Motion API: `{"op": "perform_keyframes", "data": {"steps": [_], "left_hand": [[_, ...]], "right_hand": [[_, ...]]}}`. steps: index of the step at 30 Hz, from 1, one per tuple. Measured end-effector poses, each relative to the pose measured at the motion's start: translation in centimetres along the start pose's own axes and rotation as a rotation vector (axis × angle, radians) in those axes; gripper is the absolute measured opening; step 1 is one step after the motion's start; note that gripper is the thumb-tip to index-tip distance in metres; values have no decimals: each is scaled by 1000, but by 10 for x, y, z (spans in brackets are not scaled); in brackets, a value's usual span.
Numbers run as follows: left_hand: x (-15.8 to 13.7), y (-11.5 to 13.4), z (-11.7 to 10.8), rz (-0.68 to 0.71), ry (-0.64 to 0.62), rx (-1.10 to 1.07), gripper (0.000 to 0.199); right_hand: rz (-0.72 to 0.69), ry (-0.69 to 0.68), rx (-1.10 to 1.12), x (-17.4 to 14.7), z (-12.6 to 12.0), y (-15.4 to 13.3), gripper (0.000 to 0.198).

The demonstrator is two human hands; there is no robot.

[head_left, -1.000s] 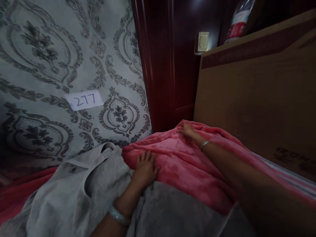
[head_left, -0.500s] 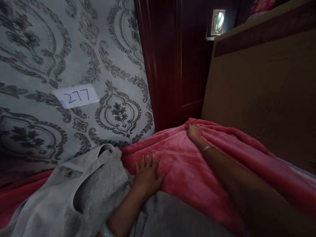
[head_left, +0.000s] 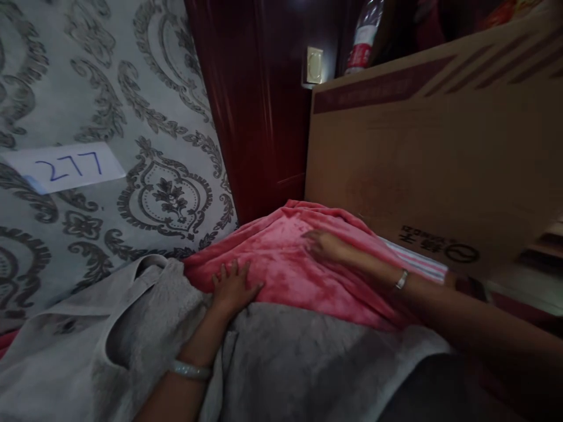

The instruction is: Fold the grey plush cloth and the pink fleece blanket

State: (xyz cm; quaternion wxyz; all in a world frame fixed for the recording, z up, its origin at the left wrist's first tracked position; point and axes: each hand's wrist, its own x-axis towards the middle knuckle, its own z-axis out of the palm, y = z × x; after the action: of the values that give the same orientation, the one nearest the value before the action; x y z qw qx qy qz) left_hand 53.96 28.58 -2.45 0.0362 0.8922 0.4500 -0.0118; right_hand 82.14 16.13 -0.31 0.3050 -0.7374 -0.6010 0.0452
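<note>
A plush pink-red blanket lies bunched toward the corner by a dark red wood panel. My left hand rests flat on it with fingers spread, beside the grey fleecy garment. My right hand touches the blanket's upper surface farther right. Its fingers point left, loosely bent and slightly apart, a little blurred, and no cloth shows pinched in them. The garment, with a pale outer side and a curved hem, spreads across the front below both forearms.
A large cardboard box stands at the right, with a plastic bottle behind its top edge. Patterned wallpaper bearing a paper marked 277 covers the left. A wall switch sits on the dark red panel.
The view has turned right, showing more of the box and the bottle. My right hand has left the blanket's far corner and come nearer. My left hand stays flat on the blanket.
</note>
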Motion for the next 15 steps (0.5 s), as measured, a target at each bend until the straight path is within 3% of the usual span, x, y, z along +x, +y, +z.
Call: {"op": "perform_keyframes", "data": {"steps": [4,8,11,15], "left_hand": [[5,-5,0,141,35,-17,70],[9,-10,2,421,68,-50,55],[5,-6,-1,445,103,-2,49],[-7,14,-26,384,22,179,47]], "right_hand": [[-60,-155,76,-99,19,-32,37],[2,-37,96,-179,46,-61,49],[37,55,99,-216,52,-79,52],[-43,64,108,-231,30,-93,44]]}}
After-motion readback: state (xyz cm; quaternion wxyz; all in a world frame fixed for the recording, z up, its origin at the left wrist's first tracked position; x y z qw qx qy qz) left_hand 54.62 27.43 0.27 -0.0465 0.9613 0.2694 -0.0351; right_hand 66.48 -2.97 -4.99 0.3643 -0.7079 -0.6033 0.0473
